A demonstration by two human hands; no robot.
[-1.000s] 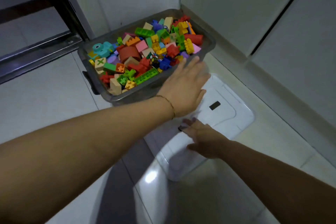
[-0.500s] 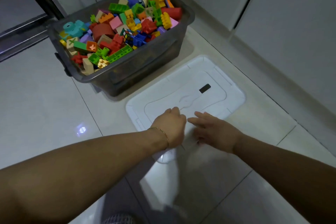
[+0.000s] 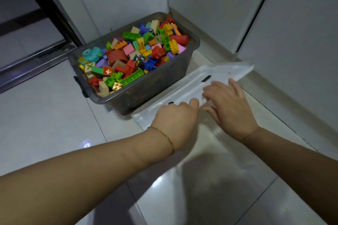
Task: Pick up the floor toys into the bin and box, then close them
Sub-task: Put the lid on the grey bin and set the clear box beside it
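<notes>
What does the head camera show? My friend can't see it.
The left hand grips a white lid, and the right hand rests on it. Behind stands an open grey bin full of coloured blocks.

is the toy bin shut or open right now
Open. The grey bin has its blocks uncovered; the white lid is off, beside it, with the left hand and right hand on it.

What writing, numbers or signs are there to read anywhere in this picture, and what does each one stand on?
"X": a green sign on a beige toy block lying in the dark grey plastic bin.
Small dark label on the translucent white plastic lid: too small to read.
No other words, brands or numbers are legible.
</notes>
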